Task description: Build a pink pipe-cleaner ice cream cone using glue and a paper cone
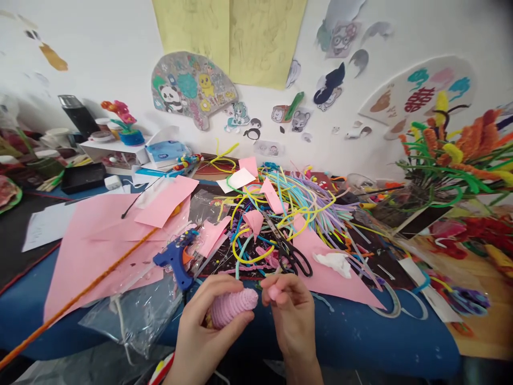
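Note:
My left hand (200,326) is closed around a pink fuzzy coil shaped like a cone (232,306), held low near the front edge of the blue table (360,337). My right hand (290,313) is pinched on a small pink piece (274,292) right beside the tip of the coil. A blue hot glue gun (176,262) lies just beyond my left hand. Black-handled scissors (294,256) lie just beyond my right hand, on the pile of pipe cleaners.
Pink paper sheets (104,235) cover the left of the table, crossed by a long orange pipe cleaner (80,297). A tangle of coloured pipe cleaners (288,203) fills the middle. A clear plastic bag (132,315) lies front left. Pipe-cleaner flowers (460,149) stand at right.

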The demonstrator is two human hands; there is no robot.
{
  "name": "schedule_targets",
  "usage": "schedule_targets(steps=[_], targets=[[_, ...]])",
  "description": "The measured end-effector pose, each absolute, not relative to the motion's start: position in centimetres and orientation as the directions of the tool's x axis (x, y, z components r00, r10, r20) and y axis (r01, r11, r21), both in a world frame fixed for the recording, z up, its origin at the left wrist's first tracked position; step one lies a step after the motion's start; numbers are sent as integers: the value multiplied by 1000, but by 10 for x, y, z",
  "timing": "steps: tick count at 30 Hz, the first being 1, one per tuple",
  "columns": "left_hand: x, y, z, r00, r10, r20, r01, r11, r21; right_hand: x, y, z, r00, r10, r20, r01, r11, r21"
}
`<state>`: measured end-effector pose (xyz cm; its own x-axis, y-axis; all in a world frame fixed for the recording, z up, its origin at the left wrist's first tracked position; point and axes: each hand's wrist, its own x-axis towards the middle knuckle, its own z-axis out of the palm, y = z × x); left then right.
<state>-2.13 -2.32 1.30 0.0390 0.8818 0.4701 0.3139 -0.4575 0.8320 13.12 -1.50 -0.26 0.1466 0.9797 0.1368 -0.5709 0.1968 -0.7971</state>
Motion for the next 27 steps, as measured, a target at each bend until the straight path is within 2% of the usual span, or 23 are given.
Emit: schedule_targets(steps=[7, 13, 20, 27], targets=[[-16, -25, 19, 58, 818, 573, 361, -552, 752, 140, -17, -4, 107, 958, 265, -453, 284, -845], [-16, -28, 18, 91, 810, 579, 430, -556, 711, 148, -24, 4, 143, 899, 415, -181, 436, -882], [-15, -29, 19, 112, 811, 574, 447, -557, 700, 153, -29, 12, 101, 840, 533, 96, 525, -846], [-14, -30, 21, 92, 816, 570, 440, -547, 712, 152, -25, 12, 41, 812, 582, 184, 567, -803]])
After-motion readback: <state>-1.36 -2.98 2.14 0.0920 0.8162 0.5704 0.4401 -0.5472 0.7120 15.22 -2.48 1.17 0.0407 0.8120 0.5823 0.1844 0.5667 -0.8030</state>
